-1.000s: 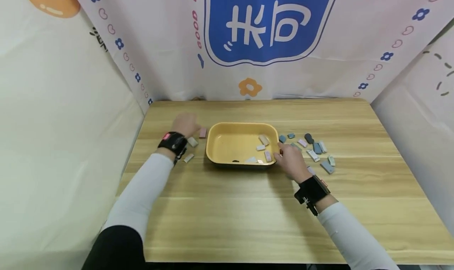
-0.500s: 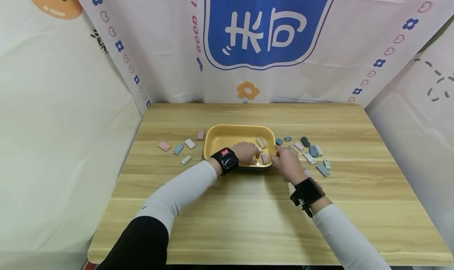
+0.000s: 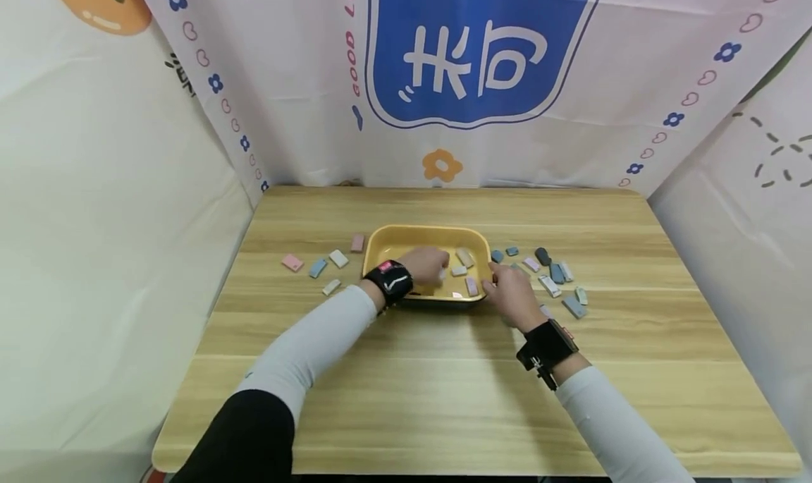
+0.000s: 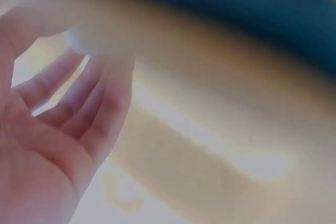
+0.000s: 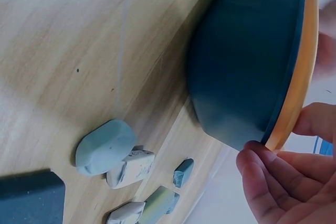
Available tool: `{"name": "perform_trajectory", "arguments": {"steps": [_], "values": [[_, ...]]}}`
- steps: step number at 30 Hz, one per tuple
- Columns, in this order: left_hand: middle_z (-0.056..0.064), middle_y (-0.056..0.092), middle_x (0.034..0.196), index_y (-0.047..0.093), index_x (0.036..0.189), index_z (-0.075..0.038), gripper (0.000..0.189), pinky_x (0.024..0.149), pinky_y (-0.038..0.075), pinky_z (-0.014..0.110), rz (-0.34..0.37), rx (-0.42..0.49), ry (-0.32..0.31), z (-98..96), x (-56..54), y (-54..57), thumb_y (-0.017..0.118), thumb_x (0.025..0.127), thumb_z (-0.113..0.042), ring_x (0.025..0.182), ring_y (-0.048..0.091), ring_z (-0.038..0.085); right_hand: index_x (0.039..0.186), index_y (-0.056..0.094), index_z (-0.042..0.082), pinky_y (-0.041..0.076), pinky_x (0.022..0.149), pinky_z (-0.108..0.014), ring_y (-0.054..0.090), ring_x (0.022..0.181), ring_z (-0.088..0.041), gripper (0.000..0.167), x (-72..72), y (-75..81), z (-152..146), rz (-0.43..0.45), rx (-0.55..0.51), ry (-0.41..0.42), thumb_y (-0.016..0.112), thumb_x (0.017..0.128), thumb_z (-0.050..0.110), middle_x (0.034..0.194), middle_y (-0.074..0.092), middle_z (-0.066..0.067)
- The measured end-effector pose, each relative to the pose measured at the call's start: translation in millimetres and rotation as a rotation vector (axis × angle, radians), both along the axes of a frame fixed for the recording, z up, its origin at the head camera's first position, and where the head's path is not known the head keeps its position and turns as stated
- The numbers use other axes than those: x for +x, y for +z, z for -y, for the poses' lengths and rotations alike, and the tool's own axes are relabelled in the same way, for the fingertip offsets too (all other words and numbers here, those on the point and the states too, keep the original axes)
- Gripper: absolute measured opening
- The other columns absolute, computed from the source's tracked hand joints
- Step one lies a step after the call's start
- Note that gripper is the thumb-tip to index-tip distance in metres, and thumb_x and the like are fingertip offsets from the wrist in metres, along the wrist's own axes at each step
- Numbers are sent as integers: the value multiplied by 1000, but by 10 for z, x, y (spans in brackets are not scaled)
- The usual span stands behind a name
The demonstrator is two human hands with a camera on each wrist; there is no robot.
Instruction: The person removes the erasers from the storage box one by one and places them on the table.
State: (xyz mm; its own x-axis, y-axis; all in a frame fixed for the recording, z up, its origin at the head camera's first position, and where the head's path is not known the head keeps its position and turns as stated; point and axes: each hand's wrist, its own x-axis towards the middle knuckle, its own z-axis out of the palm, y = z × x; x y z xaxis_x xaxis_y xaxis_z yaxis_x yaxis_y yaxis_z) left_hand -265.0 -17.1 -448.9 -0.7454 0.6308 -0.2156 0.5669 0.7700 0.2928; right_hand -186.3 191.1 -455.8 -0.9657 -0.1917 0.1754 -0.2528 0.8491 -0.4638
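Note:
A rectangular tray (image 3: 425,230), yellow inside and dark blue outside, stands mid-table. My left hand (image 3: 423,263) is inside it, fingers bent. A small white block (image 4: 77,41) shows at the left fingertips, between thumb side and fingers; the blurred rim hides part of this grip in the left wrist view. To its right in the tray lie a beige block (image 3: 465,257), another white block (image 3: 459,271) and a lilac block (image 3: 471,285). My right hand (image 3: 512,294) pinches the tray's right rim, thumb over the edge and fingers (image 5: 257,169) against the outer wall.
Left of the tray lie several small blocks, among them a pink block (image 3: 292,262) and a blue block (image 3: 318,268). More blocks are scattered on the right, including a dark oval piece (image 3: 542,256) and a grey-blue block (image 3: 574,307). A printed cloth (image 3: 304,116) hangs behind the table.
My left hand moved from over the left-hand blocks into the tray, reached its right part, then shifted back left with a white block at its fingertips. My right hand stays at the rim.

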Motion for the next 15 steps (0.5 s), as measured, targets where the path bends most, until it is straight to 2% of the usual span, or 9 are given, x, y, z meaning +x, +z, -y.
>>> {"name": "perform_trajectory", "arguments": {"steps": [1, 4, 5, 7, 9, 11, 13, 15], "values": [[8, 68, 106, 65, 111, -5, 30, 80, 53, 33, 13, 38, 41, 79, -33, 100, 71, 84, -15, 92, 63, 21, 112, 66, -10, 35, 53, -26, 47, 57, -17, 30, -1, -4, -10, -6, -2, 0, 65, 88, 9, 69, 60, -9], [13, 66, 115, 61, 123, -3, 41, 84, 53, 38, -11, 137, 180, 433, -171, 353, 70, 84, -15, 98, 63, 25, 107, 66, -9, 34, 51, -25, 45, 55, -16, 25, 3, -13, -26, -7, -7, 10, 64, 89, 8, 67, 59, -9], [14, 66, 116, 60, 125, -2, 43, 84, 53, 39, -29, 152, 228, 588, -219, 403, 68, 85, -16, 99, 63, 27, 107, 66, -8, 33, 51, -25, 44, 55, -16, 24, 9, -18, -24, -1, -8, 13, 63, 89, 8, 67, 58, -9], [16, 65, 119, 58, 127, -2, 45, 86, 52, 43, -65, 159, 329, 902, -340, 426, 66, 87, -18, 102, 63, 30, 111, 65, -9, 33, 51, -24, 44, 55, -15, 28, 10, -23, -42, 21, -9, 7, 62, 89, 8, 70, 60, -11], [19, 65, 120, 58, 127, 0, 45, 88, 51, 47, -82, 145, 432, 1221, -435, 352, 65, 86, -17, 104, 62, 34, 117, 64, -10, 36, 51, -24, 47, 57, -15, 32, 22, -34, -47, 53, -13, -4, 62, 90, 8, 75, 64, -14], [22, 65, 118, 60, 122, 3, 43, 86, 51, 50, -79, 113, 514, 1540, -496, 178, 66, 85, -17, 103, 63, 37, 125, 60, -11, 39, 53, -24, 50, 60, -15, 40, 37, -54, -42, 78, -19, -17, 62, 90, 9, 84, 67, -16], [24, 66, 108, 61, 111, 6, 35, 79, 52, 49, -53, 83, 567, 1817, -505, -23, 64, 84, -16, 94, 63, 38, 128, 57, -11, 42, 56, -26, 53, 64, -17, 43, 55, -72, -27, 96, -33, -28, 62, 90, 9, 90, 68, -18], [27, 65, 103, 59, 106, 9, 33, 75, 52, 49, -23, 55, 595, 2014, -479, -215, 62, 83, -15, 88, 63, 39, 128, 57, -10, 44, 58, -27, 54, 68, -17, 43, 66, -91, -13, 91, -30, -33, 62, 90, 9, 94, 69, -19]]}}
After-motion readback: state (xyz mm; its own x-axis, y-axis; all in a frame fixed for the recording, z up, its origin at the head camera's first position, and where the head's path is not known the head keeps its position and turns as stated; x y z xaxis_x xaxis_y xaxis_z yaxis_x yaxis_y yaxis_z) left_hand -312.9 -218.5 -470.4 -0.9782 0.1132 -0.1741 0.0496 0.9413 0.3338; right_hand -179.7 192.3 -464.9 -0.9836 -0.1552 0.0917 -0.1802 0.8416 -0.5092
